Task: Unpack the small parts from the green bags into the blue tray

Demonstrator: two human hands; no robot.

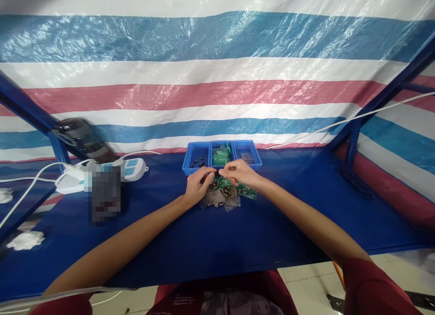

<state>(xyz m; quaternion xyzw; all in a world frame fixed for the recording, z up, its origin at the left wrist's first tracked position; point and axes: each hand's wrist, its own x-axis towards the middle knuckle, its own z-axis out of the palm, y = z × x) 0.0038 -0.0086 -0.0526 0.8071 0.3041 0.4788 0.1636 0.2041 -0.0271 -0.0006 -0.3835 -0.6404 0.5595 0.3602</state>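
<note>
My left hand and my right hand meet almost tip to tip over a pile of small bagged parts, some dark and brass-coloured, in clear and green plastic. Both hands are closed in a pinch; a small dark piece shows between the fingertips, too tiny to name. Just behind them stand three joined blue bins. The left bin holds several small dark parts. Green plastic bags fill the middle one. In the right bin lie small greyish flat pieces.
A white power strip with plugs and cables lies at the left, beside a pixelated dark object. Behind it leans a dark bottle-like container. Crumpled white material sits at far left. Blue frame posts and striped sheeting enclose the blue table.
</note>
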